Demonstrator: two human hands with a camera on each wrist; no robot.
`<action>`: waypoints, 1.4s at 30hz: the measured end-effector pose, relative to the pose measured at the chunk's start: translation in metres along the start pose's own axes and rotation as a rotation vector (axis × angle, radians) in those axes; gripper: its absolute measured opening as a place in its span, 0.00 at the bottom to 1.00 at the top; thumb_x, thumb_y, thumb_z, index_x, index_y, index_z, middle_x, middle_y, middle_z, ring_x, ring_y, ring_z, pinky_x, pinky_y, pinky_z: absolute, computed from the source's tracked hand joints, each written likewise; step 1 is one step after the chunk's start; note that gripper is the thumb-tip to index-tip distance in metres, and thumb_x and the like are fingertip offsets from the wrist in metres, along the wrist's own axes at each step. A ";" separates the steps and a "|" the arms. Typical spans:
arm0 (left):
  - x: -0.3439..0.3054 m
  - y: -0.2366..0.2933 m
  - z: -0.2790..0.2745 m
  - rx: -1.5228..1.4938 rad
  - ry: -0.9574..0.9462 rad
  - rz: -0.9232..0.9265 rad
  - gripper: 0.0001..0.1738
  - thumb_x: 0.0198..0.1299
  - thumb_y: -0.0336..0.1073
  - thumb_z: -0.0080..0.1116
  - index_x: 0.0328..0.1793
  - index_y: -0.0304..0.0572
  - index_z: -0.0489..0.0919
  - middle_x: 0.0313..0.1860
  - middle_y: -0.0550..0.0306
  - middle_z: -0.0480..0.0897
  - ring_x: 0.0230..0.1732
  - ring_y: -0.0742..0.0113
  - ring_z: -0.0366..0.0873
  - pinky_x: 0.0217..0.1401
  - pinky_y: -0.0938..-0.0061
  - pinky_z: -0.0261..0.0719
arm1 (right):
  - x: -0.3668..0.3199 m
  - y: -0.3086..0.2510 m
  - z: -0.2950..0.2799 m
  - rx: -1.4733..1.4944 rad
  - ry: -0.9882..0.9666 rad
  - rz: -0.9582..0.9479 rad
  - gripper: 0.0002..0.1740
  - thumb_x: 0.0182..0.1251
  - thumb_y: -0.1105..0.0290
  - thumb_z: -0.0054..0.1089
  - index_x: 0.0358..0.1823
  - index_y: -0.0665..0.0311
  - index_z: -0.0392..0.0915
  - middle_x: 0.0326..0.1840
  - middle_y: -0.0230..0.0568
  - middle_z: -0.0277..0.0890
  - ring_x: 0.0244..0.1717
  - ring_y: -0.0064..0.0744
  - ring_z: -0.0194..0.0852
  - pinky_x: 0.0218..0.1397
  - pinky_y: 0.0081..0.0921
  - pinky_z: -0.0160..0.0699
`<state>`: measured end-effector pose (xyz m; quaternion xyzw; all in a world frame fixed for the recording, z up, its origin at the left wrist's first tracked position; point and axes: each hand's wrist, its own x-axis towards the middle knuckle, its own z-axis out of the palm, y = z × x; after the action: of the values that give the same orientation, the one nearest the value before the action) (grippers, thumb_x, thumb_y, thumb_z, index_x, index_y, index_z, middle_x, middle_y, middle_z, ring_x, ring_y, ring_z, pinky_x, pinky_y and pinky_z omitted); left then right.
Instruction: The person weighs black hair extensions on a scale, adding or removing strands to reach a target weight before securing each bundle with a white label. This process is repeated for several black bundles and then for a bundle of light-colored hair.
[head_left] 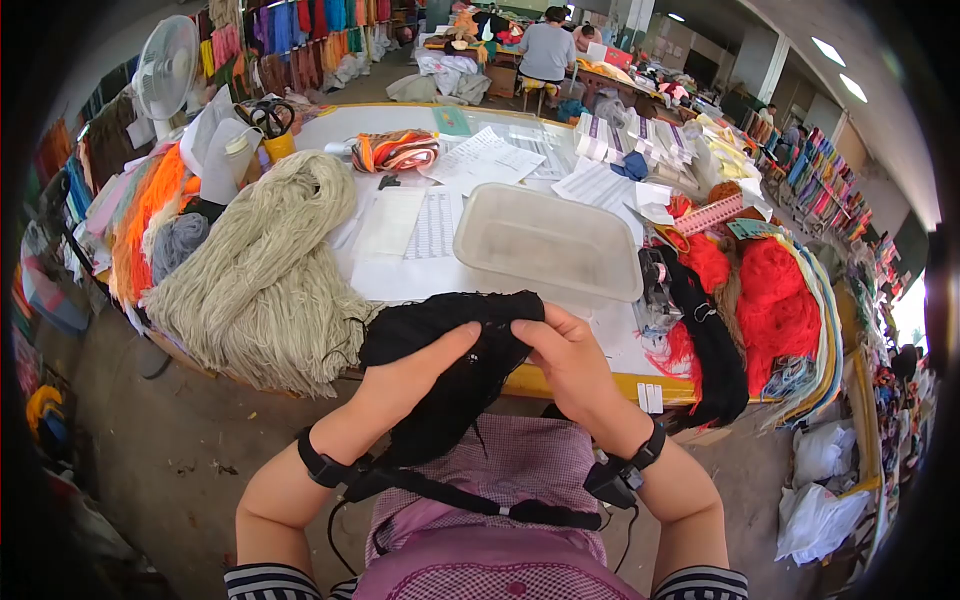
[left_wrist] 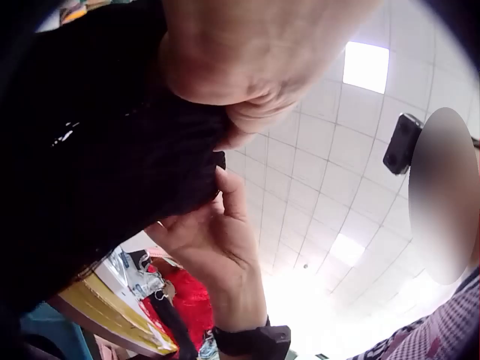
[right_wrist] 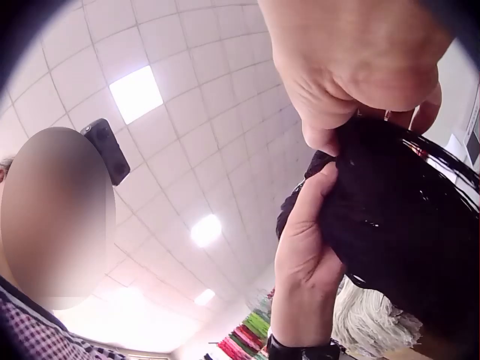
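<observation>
A hank of black yarn [head_left: 440, 325] hangs between both hands, in front of the table's near edge. My left hand [head_left: 425, 365] holds its left part, thumb lying across the top. On the other side my right hand [head_left: 570, 355] pinches the upper right edge, with the thumb on the near face. In the left wrist view the dark yarn [left_wrist: 112, 157] fills the left half, and the two thumbs come close together at its edge. The right wrist view shows strands of the yarn [right_wrist: 405, 217] spread below the right hand [right_wrist: 367, 75]; most fingers are hidden behind it.
A big beige yarn hank [head_left: 265, 270] lies left on the table. Behind the hands stands a translucent plastic tub [head_left: 550, 240], with printed sheets [head_left: 435, 225] beside it. Red yarn [head_left: 775, 300] and another black hank [head_left: 710, 340] hang over the right edge. A white fan [head_left: 168, 70] stands back left.
</observation>
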<state>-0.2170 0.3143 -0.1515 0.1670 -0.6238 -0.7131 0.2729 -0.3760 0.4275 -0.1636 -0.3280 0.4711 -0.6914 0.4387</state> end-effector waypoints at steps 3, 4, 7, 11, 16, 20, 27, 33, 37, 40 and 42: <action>0.001 -0.010 -0.004 -0.372 -0.016 -0.115 0.12 0.67 0.28 0.56 0.54 0.32 0.82 0.49 0.58 0.84 0.47 0.75 0.80 0.50 0.79 0.78 | 0.002 -0.001 0.005 0.162 -0.032 0.090 0.13 0.70 0.71 0.58 0.52 0.67 0.81 0.48 0.31 0.82 0.48 0.19 0.76 0.55 0.19 0.71; 0.000 -0.008 -0.003 -0.375 -0.013 -0.112 0.12 0.67 0.28 0.56 0.54 0.32 0.82 0.49 0.58 0.84 0.47 0.75 0.80 0.50 0.79 0.78 | 0.003 -0.002 0.010 0.159 -0.034 0.092 0.13 0.70 0.71 0.58 0.52 0.67 0.81 0.48 0.31 0.82 0.48 0.19 0.76 0.55 0.19 0.71; -0.004 -0.003 -0.002 -0.210 -0.012 0.096 0.13 0.67 0.27 0.55 0.55 0.31 0.81 0.48 0.57 0.84 0.46 0.74 0.80 0.51 0.79 0.79 | 0.006 -0.002 0.019 0.035 -0.081 0.094 0.12 0.70 0.69 0.59 0.51 0.67 0.81 0.46 0.31 0.82 0.46 0.18 0.76 0.54 0.19 0.71; -0.010 -0.014 -0.021 0.263 0.080 0.292 0.13 0.69 0.28 0.50 0.55 0.31 0.80 0.46 0.56 0.84 0.46 0.69 0.81 0.54 0.76 0.79 | 0.014 0.005 0.021 -0.104 -0.072 0.032 0.13 0.70 0.66 0.59 0.48 0.67 0.82 0.44 0.31 0.83 0.45 0.17 0.75 0.54 0.19 0.70; -0.002 -0.009 -0.032 -0.745 0.062 -0.214 0.13 0.68 0.27 0.51 0.55 0.33 0.80 0.47 0.55 0.85 0.50 0.68 0.82 0.57 0.75 0.78 | 0.021 0.002 0.029 -0.025 -0.057 0.126 0.12 0.70 0.67 0.61 0.46 0.68 0.82 0.43 0.30 0.83 0.45 0.15 0.75 0.52 0.18 0.70; -0.007 -0.015 -0.029 -0.241 0.021 0.054 0.14 0.67 0.30 0.58 0.56 0.33 0.81 0.51 0.57 0.84 0.51 0.73 0.80 0.56 0.75 0.78 | 0.027 0.007 0.032 -0.170 -0.117 0.050 0.13 0.71 0.65 0.61 0.46 0.68 0.82 0.41 0.29 0.83 0.42 0.15 0.75 0.48 0.18 0.71; -0.007 -0.010 -0.044 -0.626 -0.012 -0.102 0.16 0.71 0.39 0.49 0.52 0.34 0.80 0.48 0.52 0.84 0.60 0.62 0.77 0.69 0.68 0.69 | 0.036 0.000 0.046 -0.126 -0.092 -0.015 0.14 0.74 0.63 0.56 0.45 0.69 0.82 0.39 0.33 0.83 0.39 0.20 0.78 0.49 0.21 0.75; -0.027 -0.021 -0.108 -1.022 -0.265 0.120 0.20 0.75 0.51 0.42 0.31 0.52 0.71 0.17 0.74 0.60 0.22 0.79 0.60 0.32 0.76 0.65 | 0.037 -0.028 0.047 0.582 -0.333 0.210 0.10 0.75 0.63 0.52 0.40 0.62 0.72 0.27 0.27 0.71 0.35 0.27 0.75 0.50 0.32 0.76; -0.055 -0.030 -0.195 -0.988 0.215 0.156 0.25 0.75 0.54 0.41 0.23 0.55 0.65 0.13 0.75 0.56 0.13 0.80 0.51 0.19 0.81 0.53 | 0.031 -0.096 0.054 -0.447 -0.533 0.211 0.15 0.70 0.58 0.60 0.42 0.64 0.79 0.27 0.26 0.71 0.31 0.20 0.69 0.41 0.26 0.72; -0.091 -0.065 -0.286 -0.955 0.372 0.179 0.24 0.75 0.51 0.45 0.22 0.55 0.65 0.12 0.74 0.53 0.11 0.81 0.50 0.16 0.82 0.50 | 0.033 -0.155 0.060 -1.091 -0.382 0.253 0.18 0.62 0.53 0.68 0.39 0.61 0.84 0.23 0.20 0.69 0.25 0.11 0.63 0.25 0.16 0.62; -0.127 -0.096 -0.336 -1.000 0.468 0.158 0.24 0.75 0.49 0.45 0.22 0.54 0.64 0.11 0.73 0.52 0.11 0.80 0.49 0.15 0.81 0.50 | 0.039 -0.184 0.061 -1.212 -0.139 0.153 0.19 0.57 0.50 0.71 0.38 0.59 0.85 0.20 0.20 0.67 0.17 0.12 0.58 0.18 0.15 0.56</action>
<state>0.0605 0.1288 -0.3139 0.1238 -0.1430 -0.8434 0.5028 -0.3935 0.4014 0.0310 -0.5288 0.7727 -0.2441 0.2523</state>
